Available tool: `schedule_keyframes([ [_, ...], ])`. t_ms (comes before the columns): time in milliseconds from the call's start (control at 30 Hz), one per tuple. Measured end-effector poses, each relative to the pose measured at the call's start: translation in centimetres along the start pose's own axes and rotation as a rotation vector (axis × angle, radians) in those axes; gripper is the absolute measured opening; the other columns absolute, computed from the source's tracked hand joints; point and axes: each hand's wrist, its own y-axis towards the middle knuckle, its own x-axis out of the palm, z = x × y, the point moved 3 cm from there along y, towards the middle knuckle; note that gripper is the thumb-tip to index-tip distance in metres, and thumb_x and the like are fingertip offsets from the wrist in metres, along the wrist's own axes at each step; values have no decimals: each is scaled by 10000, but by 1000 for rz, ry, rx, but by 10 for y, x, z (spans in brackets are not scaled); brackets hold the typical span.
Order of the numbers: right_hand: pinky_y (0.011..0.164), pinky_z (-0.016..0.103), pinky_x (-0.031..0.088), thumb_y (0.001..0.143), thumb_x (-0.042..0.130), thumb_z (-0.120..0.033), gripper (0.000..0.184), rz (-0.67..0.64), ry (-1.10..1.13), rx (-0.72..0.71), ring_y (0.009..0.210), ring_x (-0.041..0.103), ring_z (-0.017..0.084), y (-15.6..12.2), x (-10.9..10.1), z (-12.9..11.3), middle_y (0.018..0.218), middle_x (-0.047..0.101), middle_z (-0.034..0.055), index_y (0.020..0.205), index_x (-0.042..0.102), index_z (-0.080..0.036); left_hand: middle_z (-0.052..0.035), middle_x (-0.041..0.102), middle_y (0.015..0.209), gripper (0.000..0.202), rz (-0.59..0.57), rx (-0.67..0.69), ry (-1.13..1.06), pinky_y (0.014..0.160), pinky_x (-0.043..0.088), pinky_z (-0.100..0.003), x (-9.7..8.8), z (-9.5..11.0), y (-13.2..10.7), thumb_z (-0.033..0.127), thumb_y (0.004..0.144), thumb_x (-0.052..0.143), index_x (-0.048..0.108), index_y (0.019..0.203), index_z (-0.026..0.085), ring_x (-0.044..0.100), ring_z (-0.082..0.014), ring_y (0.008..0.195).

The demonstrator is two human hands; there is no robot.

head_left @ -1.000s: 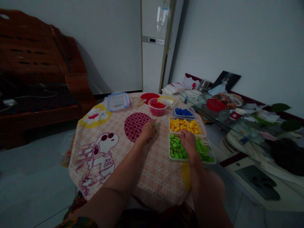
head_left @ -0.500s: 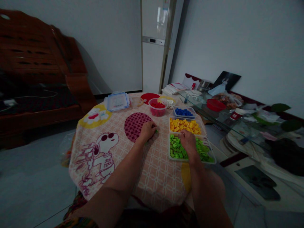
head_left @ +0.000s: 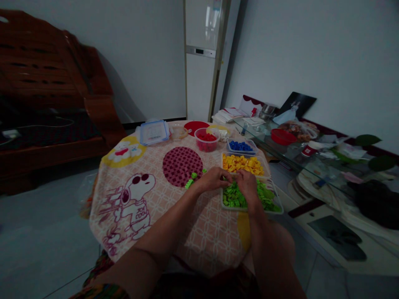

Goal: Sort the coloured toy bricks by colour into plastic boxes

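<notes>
Over the divided plastic tray (head_left: pixel 222 199), my two hands meet with fingertips almost touching. My left hand (head_left: pixel 213 179) reaches across the tray's left edge, its fingers curled in. My right hand (head_left: pixel 247 183) is closed in a pinch above the green bricks (head_left: pixel 235 195). What either hand pinches is hidden or too small to make out. Yellow bricks (head_left: pixel 241 164) fill the compartment behind. A few loose green bricks (head_left: pixel 190 181) lie on the tablecloth, left of my left hand, by the maroon dotted circle (head_left: pixel 181 164).
Behind the tray stand a container of blue bricks (head_left: pixel 240 146) and a round tub of red bricks (head_left: pixel 206 143). A blue-edged clear lid (head_left: pixel 154 133) lies at the back left. A cluttered glass-topped table (head_left: pixel 286 155) runs along the right, and a wooden bench (head_left: pixel 56 83) stands left.
My left hand has moved right from the maroon circle to the tray, uncovering loose green bricks. My right hand has stayed over the tray.
</notes>
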Motion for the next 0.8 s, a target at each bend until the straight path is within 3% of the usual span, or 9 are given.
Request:
schedule_keyframes([
  [133,756,274,394,959,453,-196,314,16,25,-8,866,660,207,1,1,1,920,772,97,939,765,-171,27,667,626,152,-80,19,-38,614,412,-192,3,0,0,192,775,731,820,890,148,552,-93,582],
  [300,741,268,387,963,460,-208,312,25,10,-27,850,649,204,1,3,3,899,768,86,932,769,-179,-17,747,767,158,117,-70,100,688,467,-205,-29,-15,0,165,790,706,805,911,143,636,-118,674],
  [467,753,269,388,971,467,-196,310,19,-19,0,895,665,211,0,3,3,960,779,100,995,775,-172,-43,767,809,181,292,-320,418,754,486,-238,-64,-40,-14,157,822,660,798,939,153,678,-158,748],
  [600,765,271,401,973,467,-196,312,10,-28,-3,906,676,216,0,2,2,975,784,107,1009,776,-169,-50,776,855,172,256,-403,560,788,480,-243,-70,-54,-19,165,836,641,793,915,161,690,-171,809],
  [800,786,268,414,970,466,-187,319,6,-27,7,928,685,216,-1,1,0,982,786,104,1037,778,-174,-91,783,987,217,171,-438,660,849,485,-286,-59,-58,-16,178,834,656,798,997,171,704,-224,946],
])
